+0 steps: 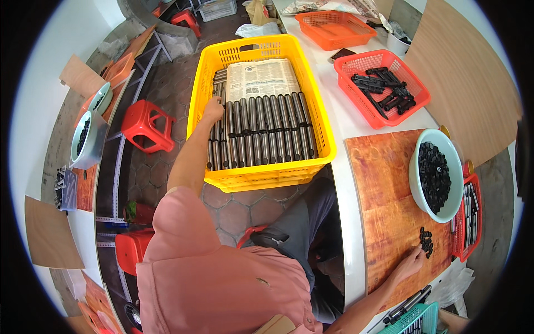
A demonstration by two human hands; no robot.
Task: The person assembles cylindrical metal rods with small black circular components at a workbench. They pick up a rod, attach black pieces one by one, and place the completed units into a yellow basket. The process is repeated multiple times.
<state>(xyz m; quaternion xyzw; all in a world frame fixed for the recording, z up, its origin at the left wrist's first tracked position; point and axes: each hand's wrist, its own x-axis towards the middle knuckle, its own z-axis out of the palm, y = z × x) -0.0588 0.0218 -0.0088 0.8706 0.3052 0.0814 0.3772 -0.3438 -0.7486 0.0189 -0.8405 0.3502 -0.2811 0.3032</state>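
Dark grey metal tubes (pixel 261 131) lie side by side in rows inside a large yellow slatted plastic crate (pixel 317 117) that stands on the tiled floor, and a sheet of newspaper (pixel 261 78) covers the rows at the far end. The left hand (pixel 212 109) reaches into the crate at its left wall, fingers curled down onto the tubes there; whether they actually grip one cannot be told. The right hand (pixel 410 261) rests on an orange-brown wooden board (pixel 384 206) on the white worktop (pixel 339 111), its fingers spread and touching a little cluster of small black round caps (pixel 426 241). Just beyond the cluster stands a pale round bowl (pixel 416 183) heaped with more black caps. Farther along the worktop, a red plastic mesh basket (pixel 356 94) holds black handle-like parts, and an empty orange basket (pixel 334 28) sits beyond it. A red plastic stool (pixel 147 125) stands on the floor left of the crate.
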